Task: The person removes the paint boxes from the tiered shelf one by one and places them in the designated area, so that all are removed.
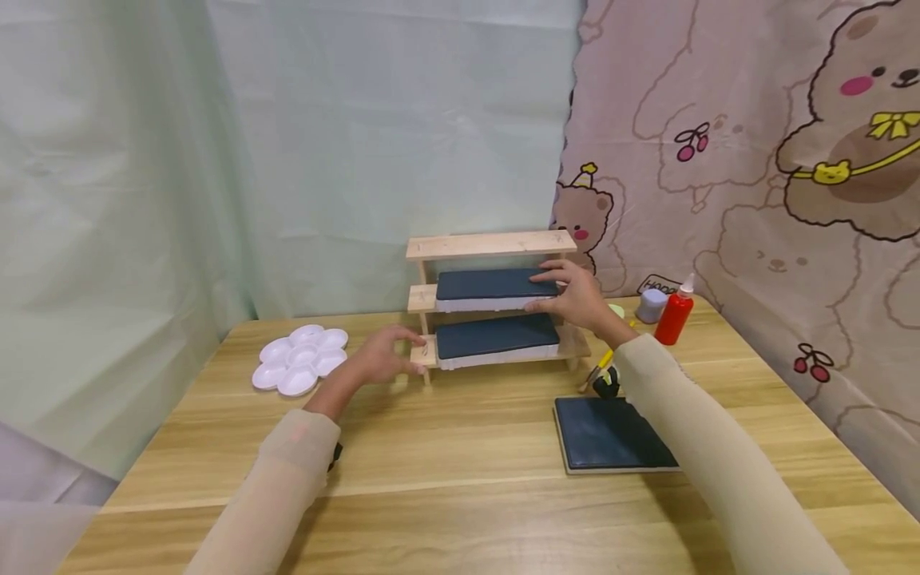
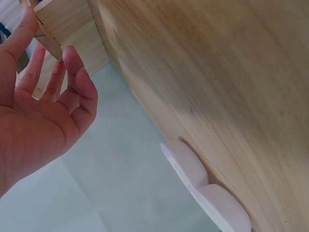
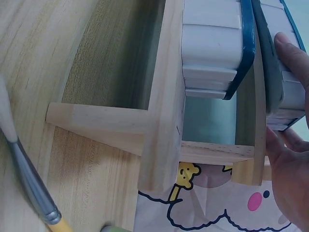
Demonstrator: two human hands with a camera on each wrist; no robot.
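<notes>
A three-tier wooden shelf rack (image 1: 492, 243) stands at the back of the table. White boxes with dark blue lids lie on its lower two tiers: an upper box (image 1: 489, 283) and a lower box (image 1: 496, 337). My right hand (image 1: 573, 294) grips the upper box at its right end, fingers on the lid and thumb at the front side. In the right wrist view, that hand's fingertips (image 3: 285, 43) press the box. My left hand (image 1: 384, 354) holds the left end of the lowest shelf board between thumb and fingers; the left wrist view shows them around the board end (image 2: 50, 46).
A white flower-shaped palette (image 1: 300, 359) lies at the left. To the right are a flat dark-lidded box (image 1: 611, 434), a paintbrush (image 1: 598, 367), a small black object (image 1: 607, 383), a red squeeze bottle (image 1: 675, 315) and a pale purple jar (image 1: 651, 307). Curtains hang behind.
</notes>
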